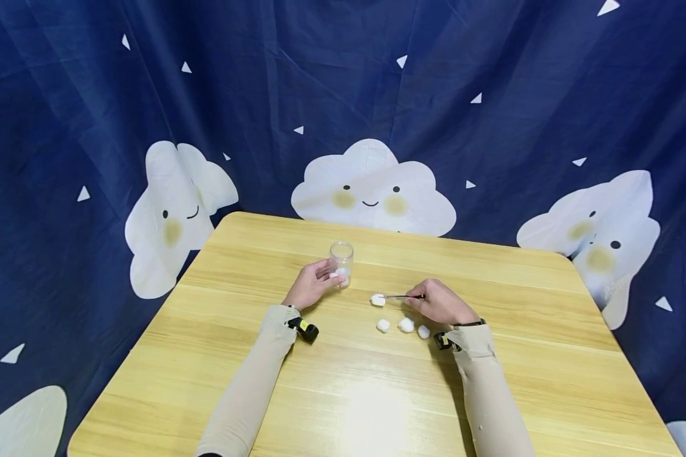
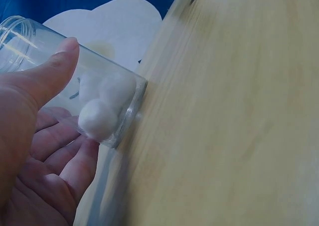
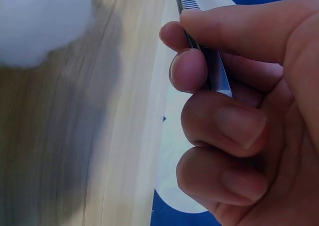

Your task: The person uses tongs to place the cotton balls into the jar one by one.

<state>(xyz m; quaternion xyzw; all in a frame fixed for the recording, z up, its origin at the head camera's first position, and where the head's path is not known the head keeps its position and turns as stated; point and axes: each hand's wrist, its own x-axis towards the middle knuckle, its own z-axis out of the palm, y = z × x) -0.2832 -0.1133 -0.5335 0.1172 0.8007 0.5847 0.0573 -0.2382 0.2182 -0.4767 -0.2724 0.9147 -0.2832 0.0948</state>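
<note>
A clear glass jar (image 1: 342, 263) stands on the wooden table (image 1: 377, 393) with white cotton balls (image 2: 102, 106) at its bottom. My left hand (image 1: 314, 282) grips the jar (image 2: 75, 81), thumb on one side and fingers on the other. My right hand (image 1: 441, 303) pinches metal tweezers (image 1: 403, 296), seen close in the right wrist view (image 3: 207, 51). The tweezers' tips sit at a cotton ball (image 1: 378, 299) lying to the right of the jar. Three more cotton balls (image 1: 404, 325) lie in a row just in front of my right hand.
A dark blue curtain (image 1: 343, 95) printed with white clouds hangs behind and beside the table. The table's far edge (image 1: 389, 231) runs close behind the jar.
</note>
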